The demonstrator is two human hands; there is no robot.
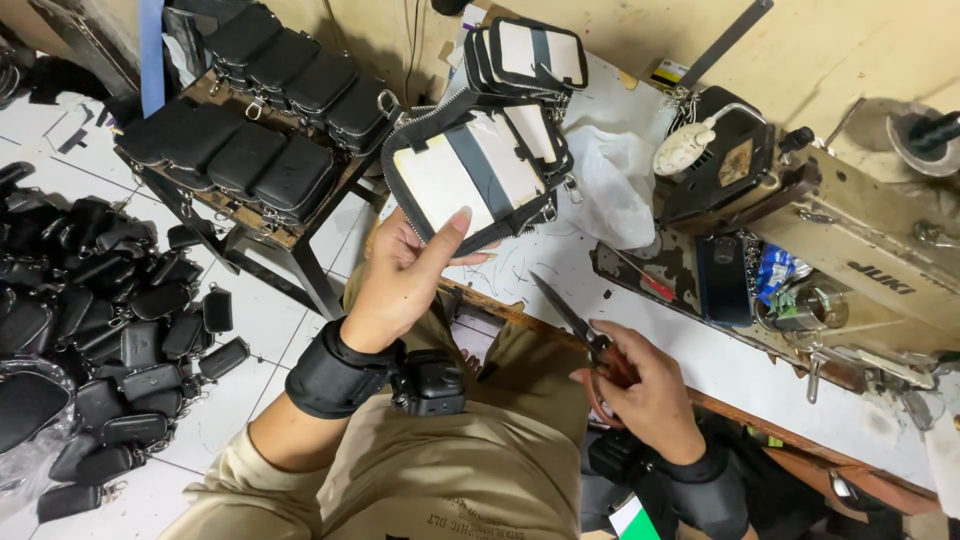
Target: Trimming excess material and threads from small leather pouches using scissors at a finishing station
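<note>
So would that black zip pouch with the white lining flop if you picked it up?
Probably only a little: the black zip pouch with white lining stays flat though the left hand grips just its lower edge. It seems light, held one-handed. The open zipper edge may dangle.

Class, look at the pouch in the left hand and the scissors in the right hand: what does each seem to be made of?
Pouch: probably black faux leather or fabric, with a metal-toothed zipper edge and a pale, matte lining panel crossed by a dark strip. Scissors: dark metal blades, thin and pointed, with a dull sheen. The left hand grips the pouch; the right hand covers the handles.
</note>
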